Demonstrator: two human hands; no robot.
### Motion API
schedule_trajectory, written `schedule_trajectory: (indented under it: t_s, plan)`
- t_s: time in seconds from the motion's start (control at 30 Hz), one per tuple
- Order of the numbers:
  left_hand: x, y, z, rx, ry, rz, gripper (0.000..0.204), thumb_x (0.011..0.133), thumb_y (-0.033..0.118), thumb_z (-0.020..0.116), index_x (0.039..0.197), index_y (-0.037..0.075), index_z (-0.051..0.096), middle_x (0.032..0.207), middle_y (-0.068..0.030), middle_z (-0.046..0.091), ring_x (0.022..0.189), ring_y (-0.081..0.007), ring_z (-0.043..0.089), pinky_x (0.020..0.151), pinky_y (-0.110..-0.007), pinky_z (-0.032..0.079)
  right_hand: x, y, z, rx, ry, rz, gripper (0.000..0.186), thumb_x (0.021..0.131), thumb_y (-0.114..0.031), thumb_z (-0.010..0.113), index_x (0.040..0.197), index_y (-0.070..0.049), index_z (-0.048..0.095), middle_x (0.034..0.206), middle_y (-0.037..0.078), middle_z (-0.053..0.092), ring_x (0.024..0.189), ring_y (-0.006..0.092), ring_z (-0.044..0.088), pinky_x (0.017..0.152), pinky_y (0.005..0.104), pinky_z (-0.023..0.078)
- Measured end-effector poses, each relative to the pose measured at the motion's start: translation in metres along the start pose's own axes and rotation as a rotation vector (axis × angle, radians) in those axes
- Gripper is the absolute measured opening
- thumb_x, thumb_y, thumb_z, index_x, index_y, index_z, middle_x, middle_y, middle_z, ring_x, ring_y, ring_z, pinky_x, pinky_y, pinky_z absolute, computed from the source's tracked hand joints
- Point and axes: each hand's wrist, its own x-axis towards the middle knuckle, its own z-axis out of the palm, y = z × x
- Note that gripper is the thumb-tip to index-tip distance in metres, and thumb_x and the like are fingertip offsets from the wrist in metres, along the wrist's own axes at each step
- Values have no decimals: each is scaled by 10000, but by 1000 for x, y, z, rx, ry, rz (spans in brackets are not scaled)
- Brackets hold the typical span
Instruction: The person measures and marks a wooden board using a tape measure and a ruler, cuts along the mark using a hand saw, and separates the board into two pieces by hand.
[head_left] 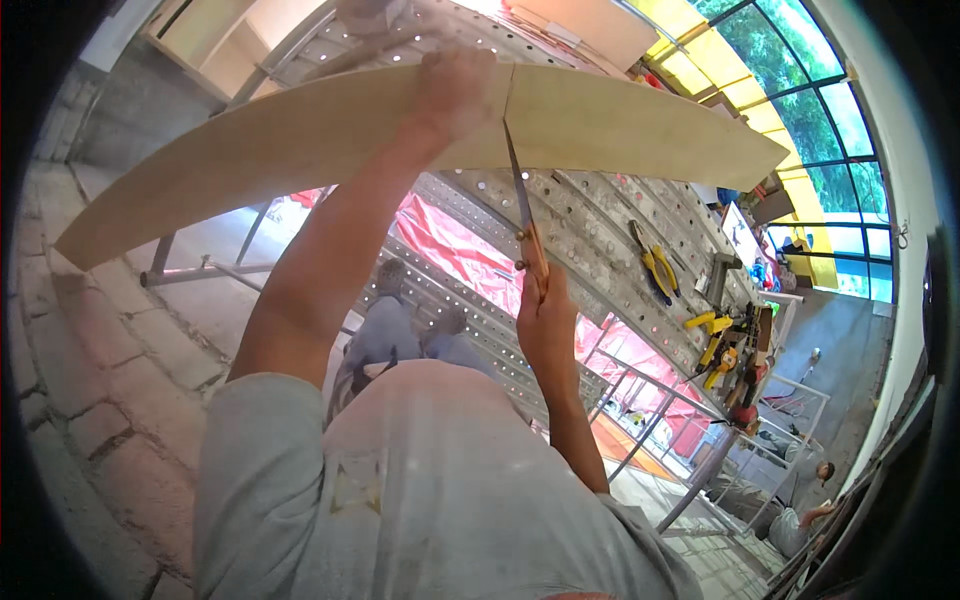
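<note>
A long pale wooden board (620, 125) stretches across the view in front of me, over perforated metal planks. My left hand (460, 92), slightly blurred, is closed over its far edge, just left of a thin dark line crossing the board. In my right hand (548, 310) is the wooden handle of a handsaw (522, 190). Its narrow blade points away from me and meets the board at the dark line. The blade's tip is at or in the wood; how deep it sits I cannot tell.
Yellow-handled pliers (655, 265) lie on the perforated metal planks (600, 220) at right, near a cluster of yellow and dark tools (725, 350). Metal railings (640, 375) and red sheeting (460, 245) show below. Two people (795, 500) are low at the far right.
</note>
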Motion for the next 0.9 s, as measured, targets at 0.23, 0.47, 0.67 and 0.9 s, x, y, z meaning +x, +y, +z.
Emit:
schedule_trajectory:
  t_s: [0.23,0.47,0.67,0.9]
  plan:
    - [-5,1,17,-36,19,54,663,716,241,883,1269,68,560,1265,-155,612,1251,-361,538,1051,-542,423,110,18,68,16,158,-176,256,1065,-224,531,1138,21,536,865,332,628,806,529,637,645,572,465]
    - [-4,-8,-4,-31,-9,50,686,711,271,885,1278,62,561,1265,-157,612,1237,-358,556,1037,-523,434,37,1,23,-58,45,-175,275,1073,-243,517,1227,-18,554,927,284,667,855,520,650,675,544,489]
    - [-7,-2,1,-27,38,65,650,711,260,883,1248,62,576,1219,-155,621,1205,-356,569,1017,-508,441,36,37,39,-166,81,-307,253,1037,-184,535,1233,-26,556,958,284,683,813,514,656,652,576,506]
    - [-3,1,11,-47,125,124,622,724,231,867,1234,40,567,1159,-154,622,1177,-363,568,1008,-477,461,123,-4,61,-39,235,-328,268,1030,-218,557,1225,-39,515,842,298,668,794,535,649,612,601,483]
